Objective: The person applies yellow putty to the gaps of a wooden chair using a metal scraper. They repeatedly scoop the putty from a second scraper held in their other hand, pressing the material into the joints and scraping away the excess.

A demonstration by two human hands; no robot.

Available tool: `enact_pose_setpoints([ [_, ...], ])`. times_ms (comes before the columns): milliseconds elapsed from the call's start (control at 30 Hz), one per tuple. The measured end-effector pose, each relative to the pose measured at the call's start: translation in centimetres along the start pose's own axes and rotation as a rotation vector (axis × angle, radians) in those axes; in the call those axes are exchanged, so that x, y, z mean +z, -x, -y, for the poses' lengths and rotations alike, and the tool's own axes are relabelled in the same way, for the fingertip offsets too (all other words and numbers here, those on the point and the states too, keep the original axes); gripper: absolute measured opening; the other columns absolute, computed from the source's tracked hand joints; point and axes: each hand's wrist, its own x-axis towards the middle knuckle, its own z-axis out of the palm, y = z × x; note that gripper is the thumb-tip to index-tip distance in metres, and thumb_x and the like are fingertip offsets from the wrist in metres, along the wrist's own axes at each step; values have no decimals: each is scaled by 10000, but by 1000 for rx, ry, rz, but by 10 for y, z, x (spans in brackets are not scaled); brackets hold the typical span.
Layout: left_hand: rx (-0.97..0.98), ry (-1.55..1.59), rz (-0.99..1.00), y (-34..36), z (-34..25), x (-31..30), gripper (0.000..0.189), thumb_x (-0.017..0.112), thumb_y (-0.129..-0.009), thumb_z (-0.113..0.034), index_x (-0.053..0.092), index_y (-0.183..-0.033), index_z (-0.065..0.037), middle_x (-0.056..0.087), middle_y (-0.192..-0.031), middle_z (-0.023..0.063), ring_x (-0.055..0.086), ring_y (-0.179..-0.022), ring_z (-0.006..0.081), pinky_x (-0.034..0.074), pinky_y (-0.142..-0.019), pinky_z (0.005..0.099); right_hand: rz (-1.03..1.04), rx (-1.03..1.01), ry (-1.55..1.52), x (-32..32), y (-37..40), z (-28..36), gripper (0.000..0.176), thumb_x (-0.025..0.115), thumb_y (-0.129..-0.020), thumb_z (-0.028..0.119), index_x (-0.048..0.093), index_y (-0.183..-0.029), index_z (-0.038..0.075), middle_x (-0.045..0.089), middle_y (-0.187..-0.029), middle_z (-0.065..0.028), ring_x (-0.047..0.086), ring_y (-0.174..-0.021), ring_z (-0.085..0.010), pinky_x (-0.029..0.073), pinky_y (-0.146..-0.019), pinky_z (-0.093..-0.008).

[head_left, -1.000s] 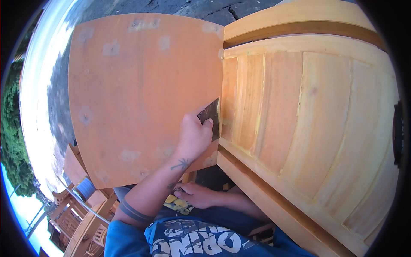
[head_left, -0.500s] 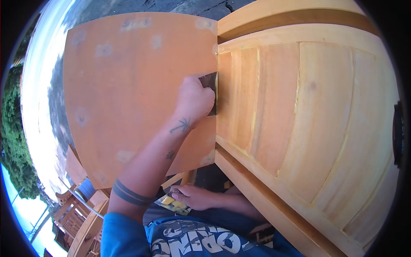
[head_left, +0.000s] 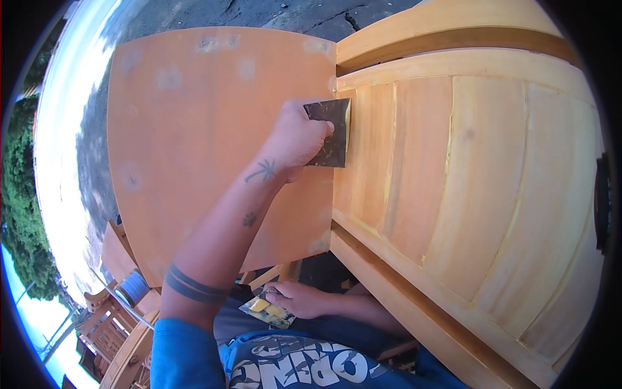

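My left hand (head_left: 299, 137) grips a dark, flat putty scraper (head_left: 332, 144), its thumb lying across the face. A line of yellow putty runs along the scraper's right edge, which overlaps the leftmost slat of the wooden panel (head_left: 492, 181). Yellow filler lines the seams between the panel's slats. Left of it stands a flat orange-brown board (head_left: 194, 149) with pale patches, meeting the panel at a corner. Low down near my lap, my right hand (head_left: 301, 299) is closed on a putty knife (head_left: 272, 311) loaded with yellow putty.
A wooden rail (head_left: 421, 311) runs along the panel's lower side, and another rail (head_left: 453, 29) along its top. At lower left are wooden furniture pieces (head_left: 107, 334) and a blue-white round container (head_left: 133, 288). Cracked dark pavement (head_left: 272, 16) lies beyond the board.
My left hand has lifted the scraper away from the corner, slightly up and to the right, so more of its face shows. My right hand stays low with the putty knife.
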Motion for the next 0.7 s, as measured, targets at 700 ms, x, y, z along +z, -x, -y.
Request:
enact_pose_setpoints([
  [700, -98, -172, -8, 55, 71, -12, 273, 512, -843, 34, 602, -1099, 56, 654, -883, 74, 603, -768, 119, 505, -700, 280, 3, 5, 12, 1, 6, 3, 292, 387, -986, 233, 499, -1042, -30, 587, -939, -232, 582, -907, -358, 434, -801, -415],
])
